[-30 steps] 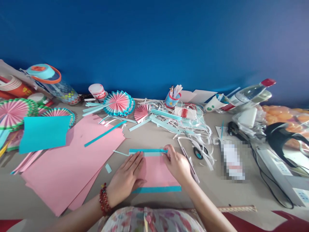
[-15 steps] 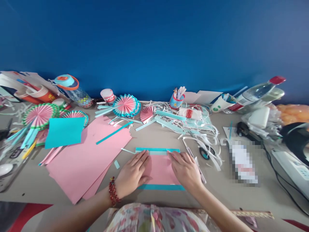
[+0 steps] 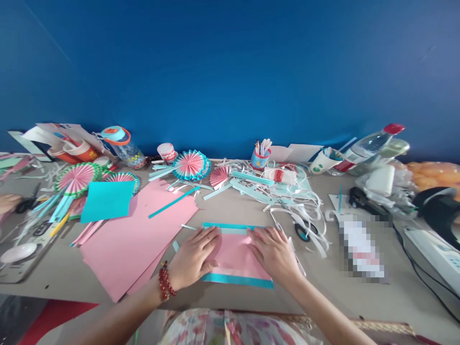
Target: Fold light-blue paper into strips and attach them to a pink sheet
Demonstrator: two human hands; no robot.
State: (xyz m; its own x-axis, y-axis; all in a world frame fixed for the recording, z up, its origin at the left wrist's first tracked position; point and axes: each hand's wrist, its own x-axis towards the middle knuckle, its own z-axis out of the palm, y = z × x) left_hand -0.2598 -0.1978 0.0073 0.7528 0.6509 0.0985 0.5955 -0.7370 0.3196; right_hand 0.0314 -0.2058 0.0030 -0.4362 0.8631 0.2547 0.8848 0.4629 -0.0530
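A pink sheet of paper (image 3: pixel 230 254) lies in front of me, with a teal strip (image 3: pixel 237 279) along its near edge. Along its far edge run a second teal strip (image 3: pixel 230 225) and a pale band. My left hand (image 3: pixel 196 254) rests on the left side of the sheet, fingers laid out towards the far strip and thumb apart. On the right side my right hand (image 3: pixel 275 251) presses down, fingertips at the pale band and thumb spread inward. Both hands are open. A red bead bracelet circles my left wrist. Partly under my right hand lies a thin, pale, long tool (image 3: pixel 298 261).
Larger pink sheets (image 3: pixel 136 239) and a teal square (image 3: pixel 108 201) lie left. Folded paper rosettes (image 3: pixel 191 165), paper strips (image 3: pixel 251 191) and scissors (image 3: pixel 304 231) are farther back. A bottle (image 3: pixel 370 146) and power strip (image 3: pixel 434 251) are right. Another person's hand (image 3: pixel 9 203) shows far left.
The view has shifted slightly. The sheet's near edge now tilts down to the right, and both hands stay on the sheet. Another person's hand has come into view at the far left.
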